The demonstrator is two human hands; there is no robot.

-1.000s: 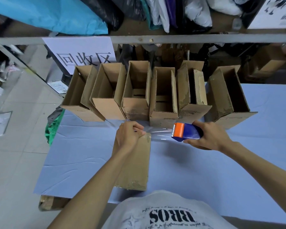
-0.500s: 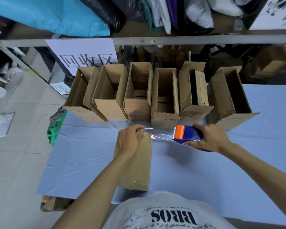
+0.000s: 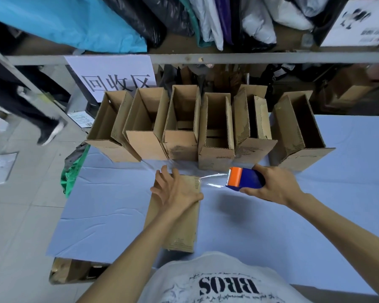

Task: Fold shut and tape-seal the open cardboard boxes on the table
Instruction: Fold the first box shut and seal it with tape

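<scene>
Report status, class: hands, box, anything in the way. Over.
Left hand flat on box. Right hand grips dispenser, tape strung to box end. Six open boxes behind, not in the way.

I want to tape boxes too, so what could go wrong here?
The clear tape stretched from the closed box to the tape dispenser might twist or stick to itself. If the left hand presses too lightly, the right hand could pull the box sideways. The dispenser might also bump the open boxes behind.
</scene>
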